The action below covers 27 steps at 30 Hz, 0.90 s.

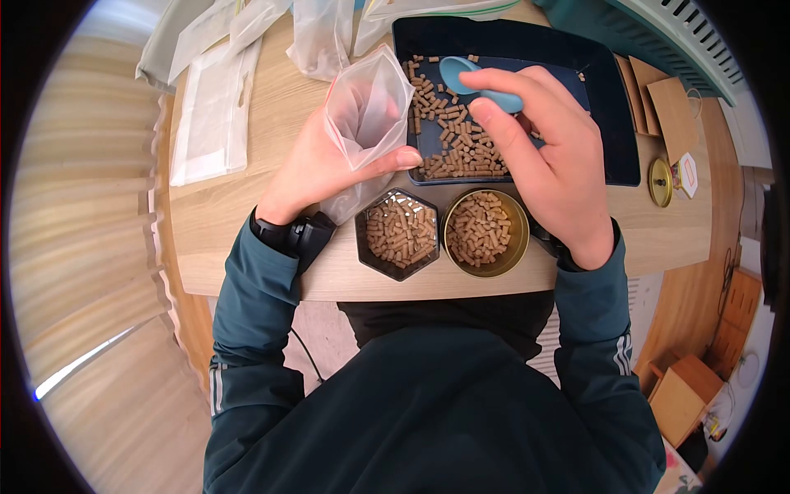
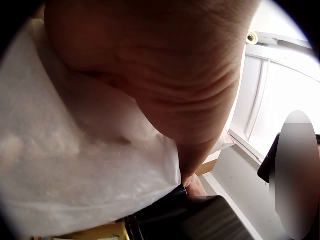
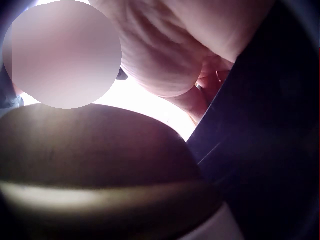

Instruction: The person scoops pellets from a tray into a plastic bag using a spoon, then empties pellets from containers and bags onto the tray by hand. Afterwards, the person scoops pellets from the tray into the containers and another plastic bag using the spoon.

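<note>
My left hand (image 1: 306, 169) holds a clear plastic bag (image 1: 369, 103) with its mouth spread, the thumb lying along the near rim. Cloudy plastic of the same bag (image 2: 100, 175) fills much of the left wrist view. Over the dark blue tray (image 1: 615, 148), my right hand (image 1: 555, 152) pinches a light blue spoon (image 1: 453, 74) by its handle. Its bowl points left, above scattered brown pellets (image 1: 465, 148) inside the tray. Closer to my body, a hexagonal dish (image 1: 363, 259) and a round gold tin (image 1: 518, 239) stand side by side, both containing pellets.
Other plastic bags (image 1: 321, 37) lie along the back, and a flat white bag (image 1: 210, 123) is at the left. Right of the tray are a brown paper bag (image 1: 673, 115) and a gold lid (image 1: 660, 183). A grey-green slatted crate (image 1: 699, 33) stands behind.
</note>
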Each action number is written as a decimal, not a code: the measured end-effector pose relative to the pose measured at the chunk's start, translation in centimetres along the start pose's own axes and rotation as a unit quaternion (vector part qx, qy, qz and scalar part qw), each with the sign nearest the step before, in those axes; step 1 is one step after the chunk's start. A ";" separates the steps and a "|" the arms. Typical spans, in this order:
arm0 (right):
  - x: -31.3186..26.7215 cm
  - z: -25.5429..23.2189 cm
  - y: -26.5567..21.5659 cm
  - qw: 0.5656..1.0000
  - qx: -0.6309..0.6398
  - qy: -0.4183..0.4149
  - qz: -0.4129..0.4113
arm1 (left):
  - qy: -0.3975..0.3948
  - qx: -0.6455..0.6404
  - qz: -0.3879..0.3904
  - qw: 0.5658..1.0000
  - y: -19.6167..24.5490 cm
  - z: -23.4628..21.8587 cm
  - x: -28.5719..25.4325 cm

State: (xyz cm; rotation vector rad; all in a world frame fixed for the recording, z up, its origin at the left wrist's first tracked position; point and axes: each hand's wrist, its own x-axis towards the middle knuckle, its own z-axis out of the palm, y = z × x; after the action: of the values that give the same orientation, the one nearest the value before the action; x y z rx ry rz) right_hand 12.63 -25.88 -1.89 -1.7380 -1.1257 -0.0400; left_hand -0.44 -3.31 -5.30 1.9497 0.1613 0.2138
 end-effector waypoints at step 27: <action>-0.2 0.2 0.1 0.994 0.000 -0.076 -0.073 | 0.003 -0.015 0.000 1.000 -0.4 0.1 -0.1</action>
State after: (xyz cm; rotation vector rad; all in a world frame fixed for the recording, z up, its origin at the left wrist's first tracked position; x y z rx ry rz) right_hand 12.55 -25.85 -2.16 -1.6776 -1.3627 0.0022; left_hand -0.50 -3.22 -5.73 1.9200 0.1618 0.2209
